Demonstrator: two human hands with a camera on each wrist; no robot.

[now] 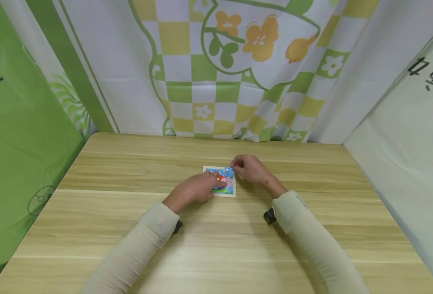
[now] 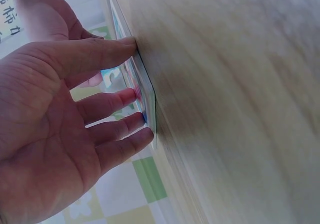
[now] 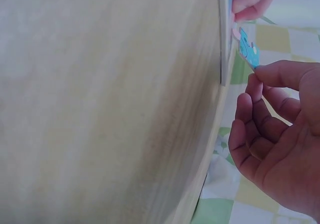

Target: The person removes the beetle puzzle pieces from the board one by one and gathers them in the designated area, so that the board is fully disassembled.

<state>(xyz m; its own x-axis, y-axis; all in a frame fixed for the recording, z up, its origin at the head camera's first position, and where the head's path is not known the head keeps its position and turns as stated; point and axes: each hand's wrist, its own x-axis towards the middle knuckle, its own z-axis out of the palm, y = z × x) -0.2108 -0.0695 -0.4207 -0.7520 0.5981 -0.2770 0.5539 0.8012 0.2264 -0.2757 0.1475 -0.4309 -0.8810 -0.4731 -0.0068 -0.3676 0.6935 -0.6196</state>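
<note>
Right grip pinches blue puzzle piece by edge, apparently leaving underside free, tilted at one-o'clock corner of puzzle board; left grip, unclenched, rests on board from eight o'clock, probably steadying it.

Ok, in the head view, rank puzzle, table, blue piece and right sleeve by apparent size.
1. Table
2. Right sleeve
3. Puzzle, partly covered
4. Blue piece, pinched by the right hand
</note>
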